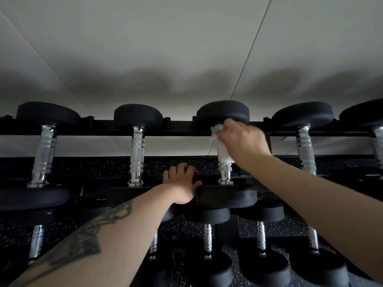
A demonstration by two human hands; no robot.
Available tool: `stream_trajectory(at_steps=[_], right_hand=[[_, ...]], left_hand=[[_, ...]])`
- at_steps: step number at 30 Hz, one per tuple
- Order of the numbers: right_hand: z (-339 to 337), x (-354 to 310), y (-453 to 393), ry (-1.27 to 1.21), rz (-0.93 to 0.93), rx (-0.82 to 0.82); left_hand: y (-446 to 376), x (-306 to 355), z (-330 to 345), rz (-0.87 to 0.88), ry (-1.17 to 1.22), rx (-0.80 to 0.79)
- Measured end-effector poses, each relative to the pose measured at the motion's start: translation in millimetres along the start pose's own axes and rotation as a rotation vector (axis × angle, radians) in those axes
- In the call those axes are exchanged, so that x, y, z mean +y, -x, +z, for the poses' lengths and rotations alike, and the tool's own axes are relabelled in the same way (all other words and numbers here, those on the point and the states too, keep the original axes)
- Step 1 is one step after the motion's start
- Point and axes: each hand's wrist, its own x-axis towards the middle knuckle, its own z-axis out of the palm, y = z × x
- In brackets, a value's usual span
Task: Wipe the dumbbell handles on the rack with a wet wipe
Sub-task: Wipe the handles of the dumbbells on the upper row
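Upper tier of the rack point(182, 133) runs across mid-frame, five dumbbells lying front to back on it, chrome handles showing between black heads. Right hand point(242, 141), right of centre, fingers curled around the handle of the third dumbbell point(224, 170) from the left, a white wet wipe point(222, 151) bunched between palm and metal; wipe covers the upper and middle part of the handle, lower chrome collar bare beneath it. Left hand point(182, 185), centre frame, grips the rack's front rail just left of that dumbbell's near head, fingers hooked over the top, thumb lying against the head. Tattooed left forearm enters from lower left. Lower tier at bottom of frame holds more dumbbells. Pale wall point(186, 48) fills the upper frame; speckled black floor point(176, 164) shows between the rails.
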Motion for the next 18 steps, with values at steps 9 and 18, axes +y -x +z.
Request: stream_trajectory(at_steps=[9,18], right_hand=[[-3,-9,2,-0.961,1.121,-0.184],[15,-9,-10,-1.948,1.537,-0.274]], left_hand=[[0,1,0,0.003,-0.016,0.008],[1,1,-1,-0.003,-0.028,-0.002]])
